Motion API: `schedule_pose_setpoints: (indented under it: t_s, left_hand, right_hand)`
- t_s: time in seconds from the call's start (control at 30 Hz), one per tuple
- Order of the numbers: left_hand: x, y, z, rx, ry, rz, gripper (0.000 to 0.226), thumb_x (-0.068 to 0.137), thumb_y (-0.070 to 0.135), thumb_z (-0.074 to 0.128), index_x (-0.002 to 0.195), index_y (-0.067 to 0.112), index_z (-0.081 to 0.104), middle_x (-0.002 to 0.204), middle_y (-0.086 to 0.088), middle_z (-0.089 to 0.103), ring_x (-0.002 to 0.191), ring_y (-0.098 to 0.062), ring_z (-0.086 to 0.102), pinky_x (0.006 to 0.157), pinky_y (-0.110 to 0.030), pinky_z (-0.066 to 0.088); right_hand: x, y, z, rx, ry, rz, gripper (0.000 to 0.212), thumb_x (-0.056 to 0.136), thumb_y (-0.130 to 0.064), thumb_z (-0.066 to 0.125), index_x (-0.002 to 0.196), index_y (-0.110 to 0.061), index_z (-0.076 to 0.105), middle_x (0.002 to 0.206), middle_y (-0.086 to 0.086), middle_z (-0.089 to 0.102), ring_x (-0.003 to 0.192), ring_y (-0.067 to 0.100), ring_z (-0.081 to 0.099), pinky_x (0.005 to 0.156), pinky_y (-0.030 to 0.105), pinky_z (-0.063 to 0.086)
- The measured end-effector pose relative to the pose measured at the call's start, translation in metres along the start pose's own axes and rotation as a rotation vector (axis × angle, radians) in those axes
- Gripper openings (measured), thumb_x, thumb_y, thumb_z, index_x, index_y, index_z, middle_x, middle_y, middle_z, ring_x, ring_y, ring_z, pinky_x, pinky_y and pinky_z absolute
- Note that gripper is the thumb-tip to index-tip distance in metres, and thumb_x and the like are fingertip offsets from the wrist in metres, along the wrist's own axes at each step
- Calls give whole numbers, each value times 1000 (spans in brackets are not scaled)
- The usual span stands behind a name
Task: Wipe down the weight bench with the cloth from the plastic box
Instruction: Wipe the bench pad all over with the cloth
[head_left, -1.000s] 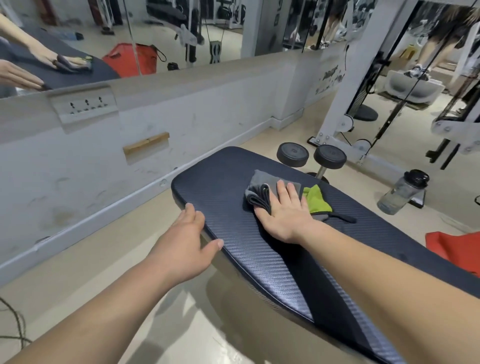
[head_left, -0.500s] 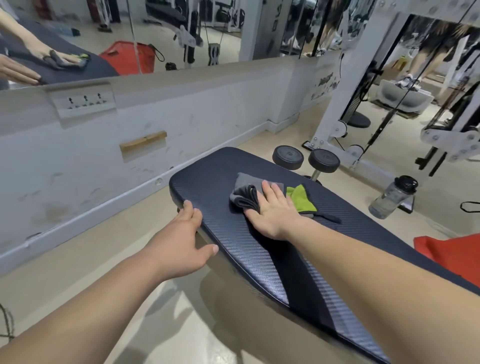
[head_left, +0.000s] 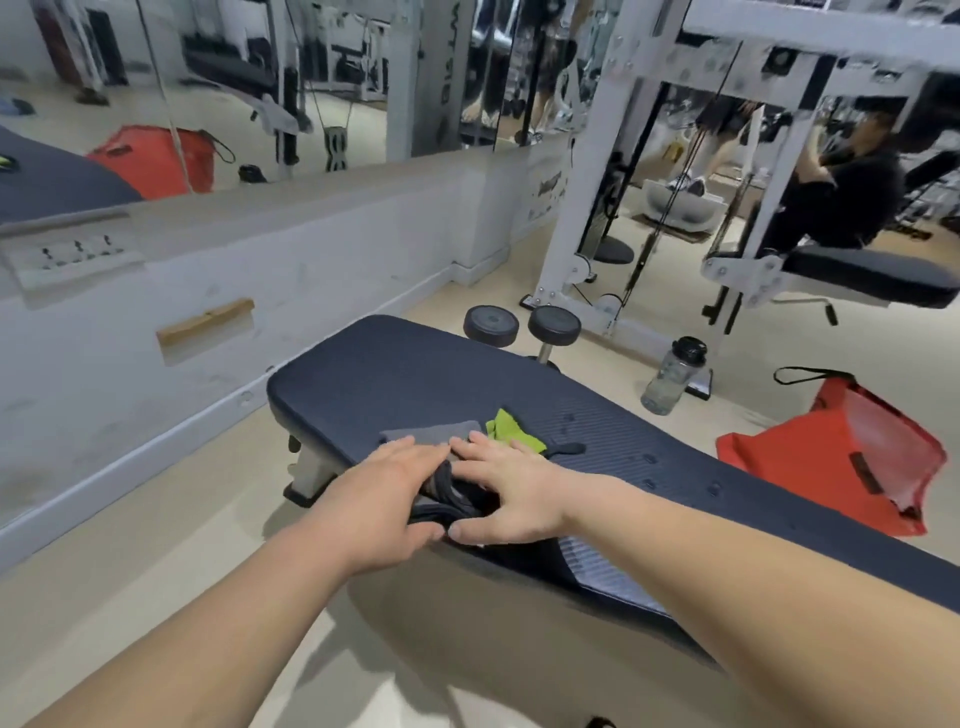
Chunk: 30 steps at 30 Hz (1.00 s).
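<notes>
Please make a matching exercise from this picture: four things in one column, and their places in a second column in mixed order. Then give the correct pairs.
Things:
1. grey cloth
2. water bottle
3. red bag
4. wall socket strip

Places:
A. on the floor, right of the weight bench, lying open
B. on the white wall, far left
C. on the bench pad, under both hands
D. standing on the floor, beyond the bench, near the white machine frame

Pairs: 1-C, 2-D, 3-A, 4-B

The left hand and right hand both press on the cloth.
</notes>
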<state>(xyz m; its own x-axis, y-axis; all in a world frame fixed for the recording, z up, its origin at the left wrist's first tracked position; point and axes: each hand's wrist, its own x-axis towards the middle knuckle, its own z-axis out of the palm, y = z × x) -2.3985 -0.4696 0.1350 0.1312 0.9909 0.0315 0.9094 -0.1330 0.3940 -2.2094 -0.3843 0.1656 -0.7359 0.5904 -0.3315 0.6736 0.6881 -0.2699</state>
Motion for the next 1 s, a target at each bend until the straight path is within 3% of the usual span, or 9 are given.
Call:
schedule_pose_setpoints:
  t_s: [0.1,0.2,0.3,0.47,0.6,0.7,0.77,0.9,1.0]
  left_hand:
    - [6,6,0,125,2,-31,79,84,57,64,154,38,31,148,17,43,140,-16,32,113,-34,37]
    - [15,21,-6,304,-27,-42,48,83,62,57,126,40,54,116,12,50,113,-20,42,95,-36,46]
    - [29,44,-4,374,-60,-41,40,83,71,50,98,34,53,99,11,50,102,-18,48,82,-34,45]
    - [62,53,26,284,32,36,44,79,69,46,98,30,47,111,11,48,100,-19,44,89,-39,46]
    - [102,40,25,182,107,-195,39,84,61,52,104,28,54,111,5,60,106,-25,47,91,-45,46]
    - [122,41,22,309,113,-348,38,90,57,48,110,25,54,119,-3,60,114,-31,44,92,-46,40]
    - [122,55,23,343,42,-336,39,90,53,47,114,23,52,121,-7,56,118,-33,42,94,-46,41]
    - [109,77,23,250,-135,-235,46,83,55,49,117,25,51,109,-6,47,118,-29,42,101,-42,44]
    - [103,66,15,209,-129,-266,59,78,65,45,128,36,54,122,2,52,125,-25,40,102,-43,45]
  right_hand:
    - [-31,25,-18,246,208,112,60,89,-59,66,142,-31,60,163,-7,38,152,7,29,124,30,25]
    - [-56,70,-31,256,395,264,48,93,-48,66,133,-22,67,143,-5,60,136,11,52,112,25,39]
    - [-64,113,-35,301,323,382,72,87,-56,71,147,-21,52,152,-4,52,141,14,47,114,29,37]
    - [-50,135,-34,153,180,334,122,65,-82,72,161,-19,29,169,0,26,157,18,17,127,38,19]
    - [-49,130,-36,51,129,338,122,57,-91,66,153,-19,43,167,3,27,156,20,16,126,41,21]
    - [-48,129,-36,76,103,358,118,57,-92,65,149,-20,47,163,0,32,153,20,24,123,42,27]
    - [-49,132,-33,78,85,364,117,58,-92,65,148,-20,48,162,-1,34,151,20,29,122,42,29]
    - [-53,139,-20,53,94,337,125,57,-91,67,157,-21,37,170,-1,19,156,19,19,127,44,17]
    - [-52,139,-16,58,100,321,125,59,-88,69,158,-20,34,171,0,17,157,19,17,128,45,14]
